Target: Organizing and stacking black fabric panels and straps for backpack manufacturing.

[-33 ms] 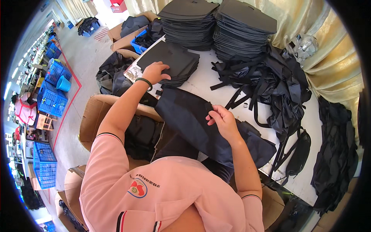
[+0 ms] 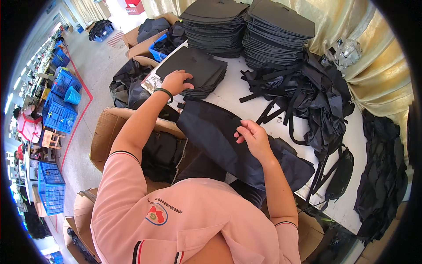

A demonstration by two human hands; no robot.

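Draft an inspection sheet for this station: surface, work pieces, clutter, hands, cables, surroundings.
Surface: white table, scuffed at its left corner.
Work pieces: dark fabric piece at the near edge; low stack of black panels beyond it; two taller panel stacks at the back.
Clutter: heap of black fabric and straps; black pouch nearer the person.
Hands: left hand on the low stack; right hand at the fabric piece's upper edge, grip unclear.
Cables: thin dark strand near the pouch; cord or strap, cannot tell.
Surroundings: cardboard boxes and blue crates left; gold curtain right.
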